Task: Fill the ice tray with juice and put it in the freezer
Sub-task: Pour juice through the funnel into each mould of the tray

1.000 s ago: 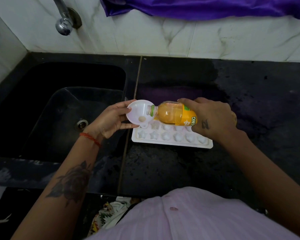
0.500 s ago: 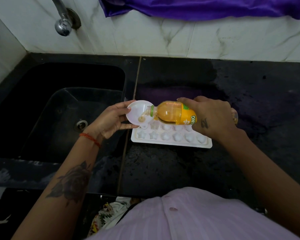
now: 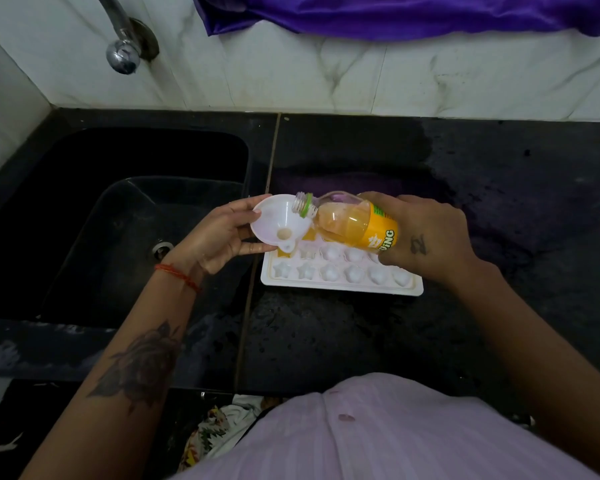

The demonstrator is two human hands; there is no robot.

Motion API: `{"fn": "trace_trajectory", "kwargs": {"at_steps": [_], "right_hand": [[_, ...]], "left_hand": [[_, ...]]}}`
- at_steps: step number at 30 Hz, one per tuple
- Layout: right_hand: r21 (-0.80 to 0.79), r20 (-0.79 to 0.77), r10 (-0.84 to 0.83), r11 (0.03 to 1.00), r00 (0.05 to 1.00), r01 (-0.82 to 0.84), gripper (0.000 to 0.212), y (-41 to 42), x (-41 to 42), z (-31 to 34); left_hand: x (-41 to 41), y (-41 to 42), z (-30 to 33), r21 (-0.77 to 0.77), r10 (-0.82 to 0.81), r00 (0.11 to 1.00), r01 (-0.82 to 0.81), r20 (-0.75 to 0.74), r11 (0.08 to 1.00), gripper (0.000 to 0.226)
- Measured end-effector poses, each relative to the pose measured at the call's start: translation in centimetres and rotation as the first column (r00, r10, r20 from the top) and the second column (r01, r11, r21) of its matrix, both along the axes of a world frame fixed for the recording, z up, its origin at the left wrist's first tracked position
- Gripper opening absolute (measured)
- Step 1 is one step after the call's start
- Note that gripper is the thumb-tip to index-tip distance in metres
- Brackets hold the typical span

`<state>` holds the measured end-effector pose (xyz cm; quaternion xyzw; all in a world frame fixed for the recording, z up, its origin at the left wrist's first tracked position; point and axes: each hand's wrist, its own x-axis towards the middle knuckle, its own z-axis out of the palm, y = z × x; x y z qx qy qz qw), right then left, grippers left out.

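Compared with half a second ago, I have tipped the juice bottle (image 3: 352, 221) back a little: its open neck now points slightly up above the rim of the funnel (image 3: 280, 221), where before it leaned down into the bowl. The juice inside lies lower, toward the label end. A small rest of juice stays at the bottom of the funnel. The funnel and the ice tray (image 3: 340, 287) are in the same places as before.

My right hand (image 3: 426, 237) has its fingers closed around the bottle at the yellow label. My left hand (image 3: 219, 237) holds the funnel by its rim, thumb on the far edge and fingers under the near side. The spout of the funnel is over the left far corner of the tray. The tray lies flat on the black counter (image 3: 361, 341), just right of the sink (image 3: 118, 220).

The far row of the tray is mostly hidden under the bottle and my right hand, so I cannot tell how many cells have juice. I see only some yellow just beside the funnel. The near cells look white. The label text is partly covered. The tap (image 3: 122, 53) and the purple cloth (image 3: 395, 12) are cut off at the top.
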<state>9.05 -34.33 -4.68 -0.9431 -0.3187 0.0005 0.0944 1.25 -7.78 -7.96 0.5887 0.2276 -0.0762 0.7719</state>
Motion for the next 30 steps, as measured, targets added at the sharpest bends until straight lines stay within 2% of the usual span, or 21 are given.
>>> {"fn": "trace_trajectory", "kwargs": {"at_steps": [4, 11, 18, 30], "right_hand": [[0.034, -0.009, -0.023, 0.999, 1.000, 0.023, 0.083, -1.0, -0.2, 0.2], [-0.051, 0.033, -0.071, 0.996, 0.997, 0.073, 0.080, -2.4, -0.4, -0.2], [-0.116, 0.089, -0.057, 0.991, 0.994, 0.067, 0.076, -2.9, -0.5, -0.1], [-0.140, 0.146, -0.024, 0.989, 0.989, 0.045, 0.076, -2.8, 0.1, -0.1]], "left_hand": [[0.5, -0.6, 0.1, -0.028, -0.022, 1.000, 0.022, 0.009, 0.999, 0.029], [1.2, -1.4, -0.6, -0.032, -0.090, 0.996, 0.090, -0.006, 0.995, 0.029], [1.5, -1.5, -0.8, -0.007, -0.115, 0.993, 0.115, -0.016, 0.993, 0.029], [1.9, -1.5, -1.1, 0.016, -0.155, 0.988, 0.156, -0.021, 0.988, 0.027]]}}
